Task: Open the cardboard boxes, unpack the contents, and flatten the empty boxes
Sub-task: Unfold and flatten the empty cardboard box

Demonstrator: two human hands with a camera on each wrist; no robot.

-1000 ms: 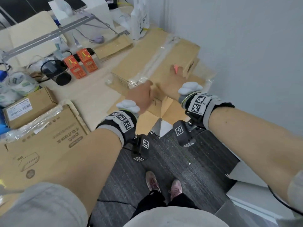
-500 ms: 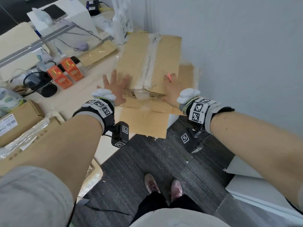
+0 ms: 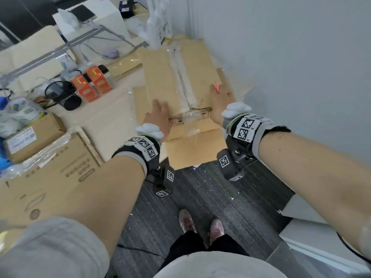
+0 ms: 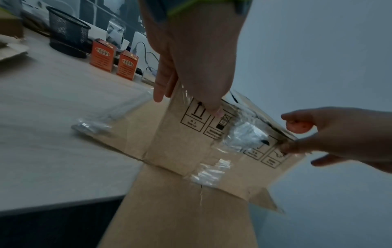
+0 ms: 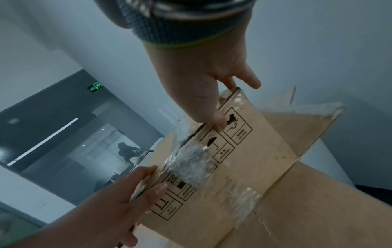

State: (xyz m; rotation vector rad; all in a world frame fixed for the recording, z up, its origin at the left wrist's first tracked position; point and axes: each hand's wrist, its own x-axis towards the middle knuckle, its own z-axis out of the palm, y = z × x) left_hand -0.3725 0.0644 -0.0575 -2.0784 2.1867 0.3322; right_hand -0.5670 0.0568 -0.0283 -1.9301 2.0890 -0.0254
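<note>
**Cardboard gripped at both near corners**

Cardboard box (image 3: 176, 77), collapsed on the desk's near edge, sits between both hands. Left hand (image 3: 158, 117) and right hand (image 3: 219, 101) each pinch its printed near panel, thumbs underneath. Likely light, stiff, tape-slick; grip bare corners.

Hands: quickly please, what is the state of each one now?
Left hand: grips the near left edge of the flattened cardboard box, thumb on the printed panel.
Right hand: grips the box's near right edge.
</note>
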